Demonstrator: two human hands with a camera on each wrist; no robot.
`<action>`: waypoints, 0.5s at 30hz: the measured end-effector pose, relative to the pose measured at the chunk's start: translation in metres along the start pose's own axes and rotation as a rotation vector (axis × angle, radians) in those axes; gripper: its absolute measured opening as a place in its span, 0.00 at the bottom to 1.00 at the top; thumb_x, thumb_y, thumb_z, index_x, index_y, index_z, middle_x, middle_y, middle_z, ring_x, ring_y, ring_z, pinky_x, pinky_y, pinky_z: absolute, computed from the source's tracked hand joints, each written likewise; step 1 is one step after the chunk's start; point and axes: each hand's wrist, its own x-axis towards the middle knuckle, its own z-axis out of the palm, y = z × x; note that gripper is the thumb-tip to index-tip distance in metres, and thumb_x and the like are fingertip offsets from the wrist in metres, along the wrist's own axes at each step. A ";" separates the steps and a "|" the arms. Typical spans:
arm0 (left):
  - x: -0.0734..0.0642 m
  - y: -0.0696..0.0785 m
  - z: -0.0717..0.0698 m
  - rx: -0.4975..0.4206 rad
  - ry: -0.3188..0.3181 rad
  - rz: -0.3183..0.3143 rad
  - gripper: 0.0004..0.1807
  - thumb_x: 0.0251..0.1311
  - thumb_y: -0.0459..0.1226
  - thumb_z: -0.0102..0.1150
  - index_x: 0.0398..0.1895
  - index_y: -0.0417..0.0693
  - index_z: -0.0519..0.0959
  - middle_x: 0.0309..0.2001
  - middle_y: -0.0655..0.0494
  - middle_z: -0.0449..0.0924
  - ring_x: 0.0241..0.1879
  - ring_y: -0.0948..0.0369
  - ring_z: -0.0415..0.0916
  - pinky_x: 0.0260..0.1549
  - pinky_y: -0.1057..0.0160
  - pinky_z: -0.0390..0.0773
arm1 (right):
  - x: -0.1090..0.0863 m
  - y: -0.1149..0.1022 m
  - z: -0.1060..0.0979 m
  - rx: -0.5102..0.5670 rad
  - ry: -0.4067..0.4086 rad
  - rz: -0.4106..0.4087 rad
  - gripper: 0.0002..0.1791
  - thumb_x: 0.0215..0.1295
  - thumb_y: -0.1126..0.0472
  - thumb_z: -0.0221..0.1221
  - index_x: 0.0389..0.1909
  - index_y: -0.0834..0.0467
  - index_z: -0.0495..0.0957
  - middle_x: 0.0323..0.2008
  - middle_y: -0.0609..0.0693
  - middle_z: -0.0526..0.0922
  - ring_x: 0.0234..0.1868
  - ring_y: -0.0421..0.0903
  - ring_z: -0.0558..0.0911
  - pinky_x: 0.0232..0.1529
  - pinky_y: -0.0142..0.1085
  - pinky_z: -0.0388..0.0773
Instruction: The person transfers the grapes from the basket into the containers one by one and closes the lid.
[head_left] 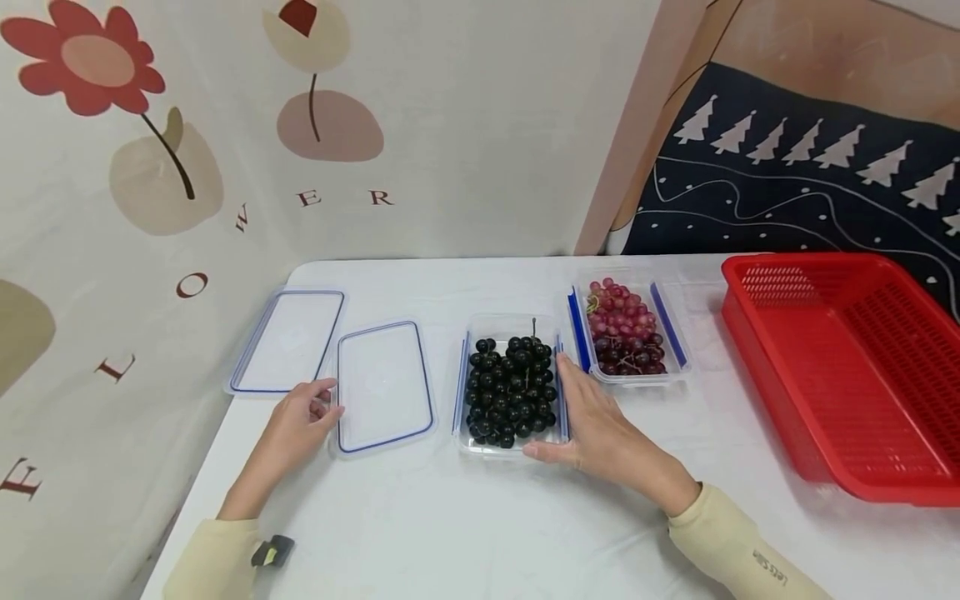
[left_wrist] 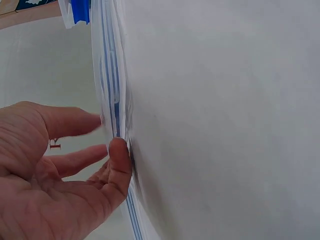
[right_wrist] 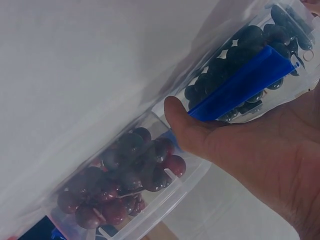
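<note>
A clear plastic container with blue clips holds a bunch of black grapes. My right hand rests against its right side, fingers along the wall and thumb at the front corner. In the right wrist view, a blue clip hangs down beside that hand. My left hand is at the left edge of a clear lid with a blue seal, fingers loosely bent. The left wrist view shows its fingertips touching the lid's rim. Another blue-sealed lid lies behind and to the left.
A second container with red and dark grapes stands at the back right. Farther right is a red plastic basket. A white cloth covers the table; a flower-print curtain hangs behind it.
</note>
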 end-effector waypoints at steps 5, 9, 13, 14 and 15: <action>0.003 -0.001 0.000 0.004 -0.018 -0.008 0.25 0.70 0.24 0.59 0.69 0.23 0.74 0.48 0.36 0.78 0.44 0.48 0.79 0.43 0.54 0.79 | 0.001 0.001 0.001 -0.007 0.002 -0.001 0.77 0.61 0.20 0.66 0.89 0.60 0.32 0.88 0.60 0.37 0.86 0.68 0.44 0.79 0.68 0.45; 0.003 -0.003 -0.003 -0.041 -0.021 -0.046 0.29 0.67 0.25 0.57 0.72 0.24 0.72 0.50 0.34 0.79 0.43 0.50 0.78 0.37 0.63 0.76 | 0.001 0.001 0.001 -0.004 0.002 -0.007 0.77 0.61 0.19 0.65 0.89 0.60 0.32 0.89 0.59 0.37 0.86 0.67 0.44 0.79 0.67 0.45; 0.000 -0.005 -0.007 -0.112 -0.011 -0.065 0.30 0.67 0.25 0.55 0.73 0.27 0.73 0.55 0.30 0.80 0.47 0.48 0.80 0.38 0.70 0.75 | 0.000 0.001 0.001 -0.002 0.005 -0.007 0.77 0.61 0.19 0.65 0.89 0.60 0.32 0.88 0.60 0.37 0.86 0.67 0.44 0.79 0.66 0.44; -0.001 -0.005 -0.008 -0.123 -0.010 -0.067 0.30 0.68 0.25 0.54 0.74 0.27 0.73 0.56 0.30 0.80 0.48 0.47 0.80 0.38 0.71 0.74 | 0.000 0.001 0.001 -0.001 0.005 -0.007 0.77 0.61 0.19 0.65 0.89 0.60 0.32 0.88 0.60 0.36 0.86 0.67 0.44 0.79 0.67 0.44; -0.002 -0.005 -0.009 -0.135 -0.010 -0.072 0.30 0.69 0.25 0.53 0.75 0.28 0.72 0.57 0.30 0.80 0.48 0.47 0.80 0.39 0.71 0.74 | 0.000 0.001 0.001 0.000 0.005 -0.007 0.77 0.61 0.19 0.65 0.89 0.60 0.32 0.88 0.60 0.36 0.86 0.67 0.43 0.79 0.67 0.44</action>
